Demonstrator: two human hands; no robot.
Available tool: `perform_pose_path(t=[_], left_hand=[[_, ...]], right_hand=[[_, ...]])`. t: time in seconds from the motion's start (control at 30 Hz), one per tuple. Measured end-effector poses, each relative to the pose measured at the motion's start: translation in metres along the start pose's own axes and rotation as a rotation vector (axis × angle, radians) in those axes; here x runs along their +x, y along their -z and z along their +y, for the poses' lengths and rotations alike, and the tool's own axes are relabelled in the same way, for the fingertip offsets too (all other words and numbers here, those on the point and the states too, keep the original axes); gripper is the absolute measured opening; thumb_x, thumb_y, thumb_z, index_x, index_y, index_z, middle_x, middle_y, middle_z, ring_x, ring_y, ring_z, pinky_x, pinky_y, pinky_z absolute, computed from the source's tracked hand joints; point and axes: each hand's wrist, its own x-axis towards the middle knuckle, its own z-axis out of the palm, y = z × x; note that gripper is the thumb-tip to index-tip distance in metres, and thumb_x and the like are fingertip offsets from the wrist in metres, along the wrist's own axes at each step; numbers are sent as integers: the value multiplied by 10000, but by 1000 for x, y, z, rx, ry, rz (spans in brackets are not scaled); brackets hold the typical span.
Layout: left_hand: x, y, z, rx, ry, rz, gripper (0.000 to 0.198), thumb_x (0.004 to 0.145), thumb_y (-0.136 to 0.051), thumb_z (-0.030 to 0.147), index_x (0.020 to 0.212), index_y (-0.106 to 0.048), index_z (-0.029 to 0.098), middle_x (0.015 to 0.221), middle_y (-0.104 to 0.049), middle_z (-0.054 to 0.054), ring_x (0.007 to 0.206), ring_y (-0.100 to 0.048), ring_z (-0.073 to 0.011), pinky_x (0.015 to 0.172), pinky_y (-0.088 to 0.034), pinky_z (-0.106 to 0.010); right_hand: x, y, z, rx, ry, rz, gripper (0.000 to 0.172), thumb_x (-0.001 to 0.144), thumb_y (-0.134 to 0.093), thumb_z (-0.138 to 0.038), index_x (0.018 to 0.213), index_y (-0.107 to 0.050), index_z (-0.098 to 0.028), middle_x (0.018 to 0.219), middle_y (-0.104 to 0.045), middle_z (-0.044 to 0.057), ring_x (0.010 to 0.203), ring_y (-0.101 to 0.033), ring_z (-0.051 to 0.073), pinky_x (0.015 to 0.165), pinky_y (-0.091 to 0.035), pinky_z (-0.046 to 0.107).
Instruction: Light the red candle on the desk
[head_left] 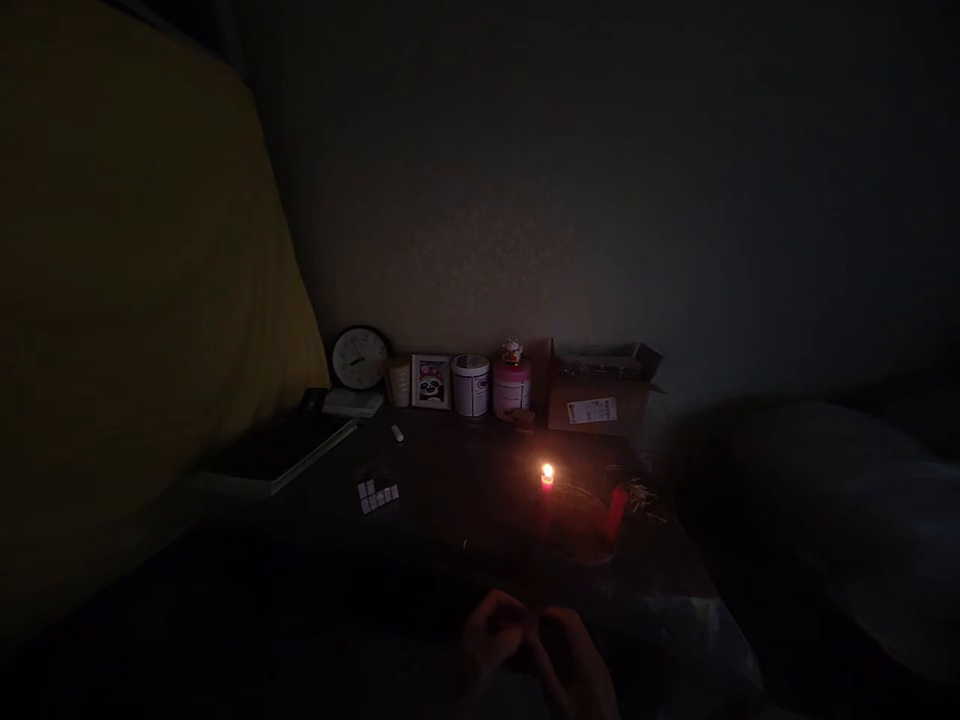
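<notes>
Close together at the bottom centre, over the near edge of the table, are my left hand [493, 632] and my right hand [576, 655]. The fingers of both are closed, with the fingertips meeting between them. Whatever they pinch, if anything, is too dark to make out. Beyond them on the dark table [450, 480], a lit red candle [547, 486] stands upright. To its right is an unlit red candle [616, 513], slightly tilted. A pile of thin sticks, perhaps matchsticks [643, 498], lies beside it.
Along the wall stand a round clock [360, 358], a panda picture frame [431, 383], a white tub [471, 386], a pink-lidded tub [512, 390] and a cardboard box [600, 405]. Small white tiles [377, 494] and a large book-like object [277, 460] lie left. Yellow cloth [150, 250] hangs left.
</notes>
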Motion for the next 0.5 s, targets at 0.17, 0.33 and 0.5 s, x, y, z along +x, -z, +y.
perform_pose_path(t=[0.17, 0.33, 0.5], left_hand=[[3, -1, -6, 43, 15, 26, 184, 545, -703, 282, 681, -619, 190, 649, -637, 1, 688, -578, -182, 649, -433, -270], [-1, -4, -2, 43, 14, 31, 160, 556, -696, 259, 675, -615, 189, 645, -643, 5, 681, -582, -175, 636, -431, -259], [-7, -7, 5, 40, -15, 40, 153, 603, -682, 301, 683, -613, 190, 642, -638, 4, 662, -578, -164, 628, -422, -254]], right_hand=[[0, -6, 2, 28, -21, 39, 338, 770, -556, -546, 843, -597, -218, 750, -669, 21, 684, -647, 171, 633, -503, 224], [1, -4, 3, 6, -10, 35, 363, 770, -541, -564, 846, -608, -215, 766, -665, 22, 695, -647, 171, 643, -501, 231], [1, -4, 9, 17, -31, 3, 356, 779, -540, -551, 868, -611, -214, 786, -669, 26, 725, -650, 175, 673, -503, 237]])
